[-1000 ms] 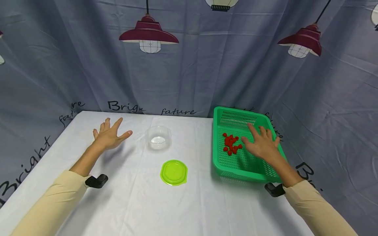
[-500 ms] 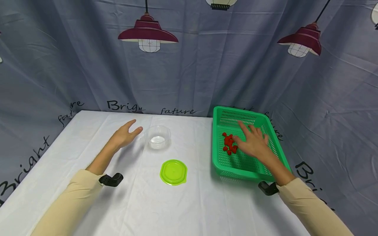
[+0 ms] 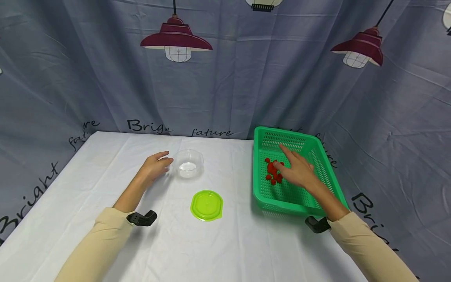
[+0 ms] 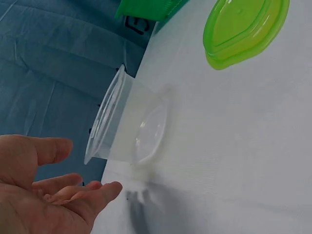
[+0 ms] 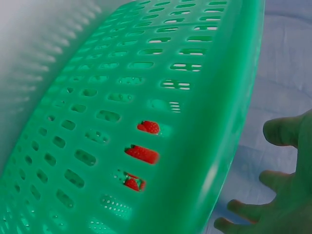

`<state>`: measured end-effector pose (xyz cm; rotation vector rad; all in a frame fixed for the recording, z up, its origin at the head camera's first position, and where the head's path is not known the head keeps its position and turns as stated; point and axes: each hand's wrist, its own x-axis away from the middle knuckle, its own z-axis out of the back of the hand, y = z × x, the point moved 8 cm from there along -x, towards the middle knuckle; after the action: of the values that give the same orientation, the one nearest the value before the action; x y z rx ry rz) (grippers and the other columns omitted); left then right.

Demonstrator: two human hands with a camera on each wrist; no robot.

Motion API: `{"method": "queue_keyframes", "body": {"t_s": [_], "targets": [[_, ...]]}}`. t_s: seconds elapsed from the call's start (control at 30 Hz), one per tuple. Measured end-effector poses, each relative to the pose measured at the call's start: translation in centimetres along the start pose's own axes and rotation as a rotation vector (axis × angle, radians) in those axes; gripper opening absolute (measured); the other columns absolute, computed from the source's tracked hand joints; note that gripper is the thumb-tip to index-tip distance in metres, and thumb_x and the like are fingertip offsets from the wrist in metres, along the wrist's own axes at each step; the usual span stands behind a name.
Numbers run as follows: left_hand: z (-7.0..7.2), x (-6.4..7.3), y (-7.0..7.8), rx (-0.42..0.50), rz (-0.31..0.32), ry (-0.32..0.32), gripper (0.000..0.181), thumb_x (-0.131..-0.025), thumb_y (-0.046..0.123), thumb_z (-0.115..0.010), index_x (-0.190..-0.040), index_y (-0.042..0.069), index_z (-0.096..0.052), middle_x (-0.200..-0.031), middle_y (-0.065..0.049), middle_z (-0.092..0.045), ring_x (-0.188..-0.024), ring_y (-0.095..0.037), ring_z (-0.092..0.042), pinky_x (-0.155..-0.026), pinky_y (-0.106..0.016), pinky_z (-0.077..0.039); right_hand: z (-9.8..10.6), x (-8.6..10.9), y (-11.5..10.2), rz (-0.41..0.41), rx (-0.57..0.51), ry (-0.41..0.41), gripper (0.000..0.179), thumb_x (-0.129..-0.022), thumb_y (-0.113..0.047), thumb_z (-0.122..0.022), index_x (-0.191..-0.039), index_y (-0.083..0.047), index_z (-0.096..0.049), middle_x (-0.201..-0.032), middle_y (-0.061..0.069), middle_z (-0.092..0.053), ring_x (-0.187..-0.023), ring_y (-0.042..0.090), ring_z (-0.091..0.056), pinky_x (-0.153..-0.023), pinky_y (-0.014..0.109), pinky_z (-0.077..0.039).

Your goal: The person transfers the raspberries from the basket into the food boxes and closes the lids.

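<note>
Transparent round container (image 3: 189, 169): one, stood upright on the white table toward its far side, left of the middle.

Red strawberries (image 3: 271, 170): a small heap, lay on the floor of the green basket (image 3: 289, 208), toward its left side; red also showed through the basket's slots in the right wrist view.

Green basket: one, rectangular, slotted walls, stood at the right of the table.

Left hand (image 3: 155, 166): was just beside the container's left side, apart from it; fingers loosely bent, thumb held away from them.

Right hand (image 3: 297, 171): was above the basket, thumb and forefinger spread apart; thumb tip overlapped the strawberries in the head view, though the right wrist view placed the hand above the rim.

Lime-green lid (image 3: 206, 205): one, small tab at its edge, lay flat on the table nearer the person than the container.

Beige sleeves (image 3: 95, 243): two, each with a black wrist device (image 3: 142, 219) at the cuff.

White table (image 3: 218, 250): cloth-covered, lightly creased.

Grey-blue curtain (image 3: 225, 86): hung behind and to the sides, printed with dark red lamps (image 3: 176, 38) and black lettering
</note>
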<state>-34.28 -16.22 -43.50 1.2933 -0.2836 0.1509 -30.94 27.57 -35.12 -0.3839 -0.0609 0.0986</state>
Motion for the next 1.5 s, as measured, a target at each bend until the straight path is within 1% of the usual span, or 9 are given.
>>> {"method": "queue_keyframes", "body": {"t_s": [0.33,0.5,0.63,0.8,0.9,1.07,1.27,1.37,1.5], "targets": [[-0.5,-0.4,-0.7,0.170,-0.004,0.043,0.059,-0.103,0.013,-0.055,-0.158,0.003,-0.033,-0.155,-0.024,-0.043,-0.141,-0.031,-0.047,-0.114,-0.037,-0.047,-0.1,-0.2,0.3,0.010,-0.038,-0.013,0.073,-0.105,-0.047,-0.046,-0.165,-0.020,-0.013,-0.165,0.025,-0.023,-0.147,0.053,-0.026,-0.107,0.079,-0.028],[-0.5,-0.5,-1.0,0.213,-0.008,0.073,0.055,-0.102,0.010,-0.057,-0.154,0.002,-0.041,-0.145,-0.022,-0.051,-0.116,-0.017,-0.060,-0.106,-0.030,-0.054,-0.1,-0.1,0.4,0.019,-0.095,-0.034,0.073,-0.105,-0.041,-0.049,-0.165,-0.018,-0.014,-0.166,0.025,-0.021,-0.146,0.055,-0.027,-0.110,0.076,-0.030],[-0.7,-0.8,-1.3,0.229,-0.003,0.086,0.051,-0.101,0.008,-0.057,-0.151,0.001,-0.046,-0.132,-0.018,-0.057,-0.094,-0.007,-0.062,-0.098,-0.027,-0.058,0.0,0.0,0.6,0.009,-0.132,-0.043,0.074,-0.105,-0.041,-0.051,-0.164,-0.017,-0.015,-0.163,0.027,-0.026,-0.141,0.056,-0.034,-0.105,0.076,-0.037],[-1.1,-0.8,-1.3,0.233,0.007,0.091,0.051,-0.101,0.009,-0.058,-0.151,0.002,-0.046,-0.132,-0.019,-0.057,-0.093,-0.008,-0.062,-0.097,-0.029,-0.059,0.2,-0.2,0.8,0.013,-0.178,-0.043,0.073,-0.105,-0.040,-0.053,-0.163,-0.014,-0.018,-0.156,0.033,-0.035,-0.134,0.055,-0.044,-0.095,0.068,-0.049],[-1.3,-0.7,-1.2,0.231,0.009,0.098,0.050,-0.101,0.009,-0.058,-0.150,0.002,-0.048,-0.134,-0.021,-0.056,-0.094,-0.009,-0.062,-0.097,-0.028,-0.059,0.5,-0.4,1.0,0.007,-0.255,-0.052,0.073,-0.104,-0.040,-0.054,-0.163,-0.015,-0.020,-0.156,0.032,-0.036,-0.137,0.052,-0.043,-0.097,0.065,-0.050],[-1.7,-0.7,-0.9,0.228,0.005,0.090,0.050,-0.100,0.009,-0.060,-0.149,0.002,-0.050,-0.131,-0.020,-0.058,-0.088,-0.006,-0.063,-0.096,-0.029,-0.059,1.0,-0.8,1.4,-0.016,-0.435,-0.078,0.072,-0.103,-0.039,-0.059,-0.162,-0.016,-0.025,-0.155,0.028,-0.041,-0.140,0.046,-0.042,-0.109,0.064,-0.043],[-2.2,-0.7,-0.6,0.242,-0.003,0.075,0.050,-0.100,0.008,-0.061,-0.148,0.002,-0.051,-0.128,-0.017,-0.058,-0.083,-0.004,-0.065,-0.095,-0.030,-0.060,1.8,-1.5,1.7,-0.065,-0.616,-0.112,0.070,-0.100,-0.026,-0.065,-0.159,-0.010,-0.033,-0.154,0.028,-0.042,-0.139,0.044,-0.045,-0.114,0.059,-0.042],[-2.5,-0.8,-0.6,0.257,-0.005,0.071,0.051,-0.099,0.007,-0.061,-0.148,0.003,-0.051,-0.133,-0.020,-0.056,-0.082,-0.005,-0.066,-0.093,-0.029,-0.060,2.4,-1.9,1.7,-0.068,-0.671,-0.114,0.064,-0.099,-0.017,-0.065,-0.156,-0.006,-0.038,-0.155,0.027,-0.042,-0.133,0.037,-0.053,-0.115,0.057,-0.043],[-2.7,-1.0,-0.6,0.262,-0.007,0.078,0.051,-0.099,0.006,-0.061,-0.149,0.005,-0.051,-0.140,-0.022,-0.054,-0.083,-0.005,-0.066,-0.091,-0.027,-0.061,2.9,-2.7,1.9,-0.061,-0.708,-0.132,0.059,-0.099,-0.013,-0.064,-0.153,-0.004,-0.041,-0.156,0.024,-0.042,-0.132,0.035,-0.055,-0.115,0.054,-0.044]]}}
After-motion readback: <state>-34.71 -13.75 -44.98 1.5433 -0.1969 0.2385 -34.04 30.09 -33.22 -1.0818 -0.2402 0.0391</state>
